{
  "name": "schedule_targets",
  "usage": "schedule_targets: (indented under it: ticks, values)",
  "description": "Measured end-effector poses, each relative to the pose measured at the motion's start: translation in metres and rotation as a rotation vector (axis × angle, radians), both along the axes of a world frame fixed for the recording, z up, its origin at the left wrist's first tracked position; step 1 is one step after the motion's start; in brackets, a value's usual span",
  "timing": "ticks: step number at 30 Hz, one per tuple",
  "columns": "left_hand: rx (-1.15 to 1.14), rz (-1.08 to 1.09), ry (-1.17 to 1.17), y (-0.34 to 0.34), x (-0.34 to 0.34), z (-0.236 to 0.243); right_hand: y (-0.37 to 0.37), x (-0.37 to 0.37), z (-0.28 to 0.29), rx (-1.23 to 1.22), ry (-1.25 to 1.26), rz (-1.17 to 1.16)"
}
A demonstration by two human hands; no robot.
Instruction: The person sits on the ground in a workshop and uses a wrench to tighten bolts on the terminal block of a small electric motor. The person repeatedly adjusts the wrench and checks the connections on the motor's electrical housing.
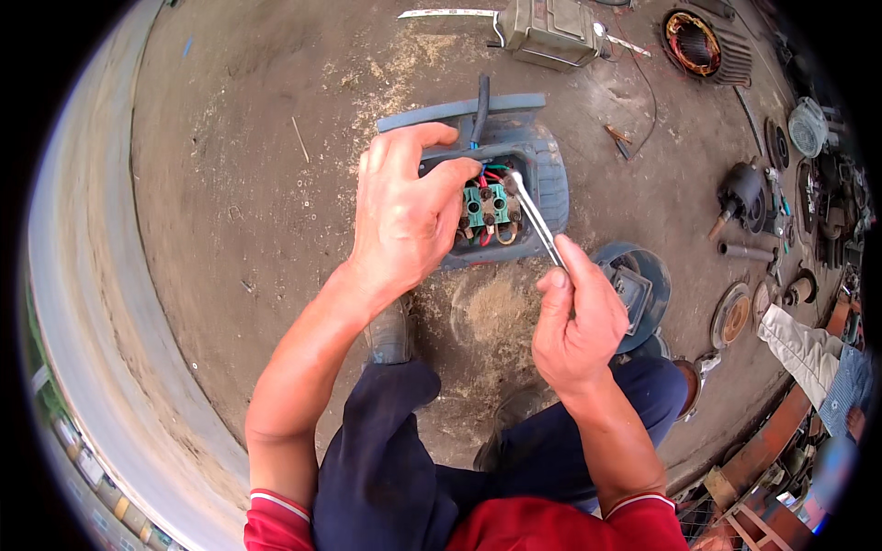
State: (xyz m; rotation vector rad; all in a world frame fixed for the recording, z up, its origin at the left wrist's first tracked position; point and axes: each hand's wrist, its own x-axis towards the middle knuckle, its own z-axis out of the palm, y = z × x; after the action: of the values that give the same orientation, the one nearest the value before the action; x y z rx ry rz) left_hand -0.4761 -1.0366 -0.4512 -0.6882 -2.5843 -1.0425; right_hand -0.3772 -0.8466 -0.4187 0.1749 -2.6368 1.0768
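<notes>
A blue-grey electric motor (553, 179) lies on the ground before me with its terminal box uncovered. Inside the box sits a green terminal block (487, 206) with red, green and blue wires around it. A thick black cable (482, 108) enters at the far side. My left hand (401, 213) rests over the box's left edge, thumb and forefinger apart, with nothing seen between them; its other fingertips are hidden. My right hand (581, 323) grips a silver wrench (538, 216), whose far end is at the terminal block's upper right corner.
A blue round housing (657, 285) lies right of the motor. Farther off stand a grey metal box (554, 32) and a motor stator with copper windings (694, 44). Tools and parts crowd the right side, near a flanged disc (732, 315). A paved road (87, 230) runs along the left.
</notes>
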Motion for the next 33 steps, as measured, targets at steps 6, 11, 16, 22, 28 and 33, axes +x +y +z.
schedule_targets:
  ticks: [6, 11, 16, 22, 28, 33]
  values:
    - [-0.201, -0.354, -0.07, -0.005, -0.034, 0.019, 0.004, 0.009, 0.004, -0.085, -0.026, -0.054]
    - [-0.324, -0.539, -0.073, 0.0, -0.058, 0.026, 0.009, 0.016, 0.005, -0.21, -0.096, -0.113]
    - [-0.44, -0.687, -0.058, 0.002, -0.069, 0.034, 0.01, 0.02, 0.0, -0.219, -0.13, -0.11]
    - [-0.413, -0.689, -0.026, 0.001, -0.068, 0.028, 0.012, 0.024, -0.009, -0.247, -0.148, -0.105]
    - [-0.312, -0.646, -0.146, -0.011, -0.065, 0.025, 0.013, 0.027, -0.007, -0.244, -0.152, -0.092]
    - [-0.206, -0.618, -0.329, -0.005, -0.068, 0.029, 0.014, 0.029, -0.007, -0.272, -0.158, -0.099]
